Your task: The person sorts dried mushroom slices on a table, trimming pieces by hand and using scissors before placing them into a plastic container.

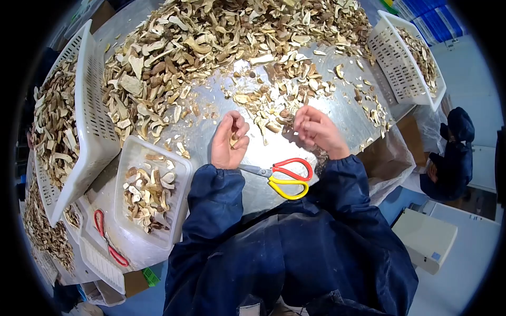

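My left hand (231,145) is turned palm up over the metal table (203,138), its fingers curled around what looks like a small tan mushroom slice (233,140). To its right, my right hand (321,132) is closed, with bent fingers beside the loose pieces; whatever it may hold is hidden. Scissors (287,176) with one red and one yellow handle lie between my wrists, near the table's front edge. Just beyond both hands is a scatter of dried mushroom slices (271,102), in front of a large heap of slices (211,42).
At left, a large white perforated basket (97,105) holds slices, and a clear plastic tub (182,205) holds more. Red-handled scissors (108,239) lie beside the tub. Another white basket (395,73) stands at right, near a lined box (390,158). A person in dark blue (453,158) is beyond.
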Demonstrator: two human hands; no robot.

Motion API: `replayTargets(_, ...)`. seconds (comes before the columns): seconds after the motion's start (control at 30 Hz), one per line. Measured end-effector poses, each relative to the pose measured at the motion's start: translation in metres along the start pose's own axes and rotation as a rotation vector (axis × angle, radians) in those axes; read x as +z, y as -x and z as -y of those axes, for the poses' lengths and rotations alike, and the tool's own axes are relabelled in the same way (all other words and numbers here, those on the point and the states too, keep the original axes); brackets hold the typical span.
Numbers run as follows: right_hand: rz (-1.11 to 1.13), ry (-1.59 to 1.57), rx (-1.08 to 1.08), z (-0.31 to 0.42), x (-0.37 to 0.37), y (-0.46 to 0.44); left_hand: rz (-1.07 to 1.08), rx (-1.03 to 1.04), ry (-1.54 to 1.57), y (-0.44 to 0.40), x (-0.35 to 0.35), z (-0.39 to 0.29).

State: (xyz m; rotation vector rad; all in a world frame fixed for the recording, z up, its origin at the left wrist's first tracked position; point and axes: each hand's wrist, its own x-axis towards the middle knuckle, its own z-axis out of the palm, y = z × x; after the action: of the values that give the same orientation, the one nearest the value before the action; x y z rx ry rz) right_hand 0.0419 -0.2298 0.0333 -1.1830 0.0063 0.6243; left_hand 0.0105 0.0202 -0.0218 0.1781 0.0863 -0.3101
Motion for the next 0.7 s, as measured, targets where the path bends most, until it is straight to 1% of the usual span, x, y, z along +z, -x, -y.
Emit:
replayTargets(0.07,-0.122,0.303,0.034,0.006,-0.007,-0.012,0.003,0.001,-0.024,-0.001,0.001,0.000)
replayTargets(0.17,-0.177,0.989,-0.100,0.000,-0.006,-0.029,0.011,-0.011,-0.076,0.002,0.004,0.000)
replayTargets(0.2,-0.162,1.121,-0.202,-0.001,-0.003,-0.031,0.014,-0.010,-0.096,0.003,0.004,0.000)
replayTargets(0.27,-0.125,1.379,-0.412,-0.005,0.001,-0.034,0.017,-0.017,-0.111,0.004,0.005,-0.001)
replayTargets(0.3,-0.114,1.466,-0.411,-0.005,0.005,-0.034,0.019,-0.022,-0.119,0.004,0.005,-0.001)
replayTargets(0.4,-0.144,1.578,-0.471,-0.012,0.008,-0.033,-0.014,-0.016,-0.143,0.004,0.006,0.001)
replayTargets(0.43,-0.176,1.546,-0.572,-0.015,0.006,-0.033,-0.007,-0.020,-0.144,0.003,0.006,0.002)
replayTargets(0.53,-0.302,0.707,-0.196,-0.005,0.000,-0.017,0.011,-0.030,-0.147,0.002,0.002,0.001)
replayTargets(0.57,-0.193,0.164,-0.102,-0.004,-0.023,-0.011,0.012,-0.031,-0.144,0.003,0.002,0.001)
replayTargets(0.6,-0.057,-0.106,-0.183,0.000,-0.033,-0.006,0.012,-0.031,-0.142,0.003,0.003,0.001)
replayTargets(0.67,-0.028,-0.295,-0.299,0.009,-0.042,0.001,0.021,-0.042,-0.168,0.002,0.005,0.001)
replayTargets(0.7,-0.117,-0.275,-0.274,0.012,-0.048,0.000,0.017,-0.045,-0.166,0.002,0.005,0.001)
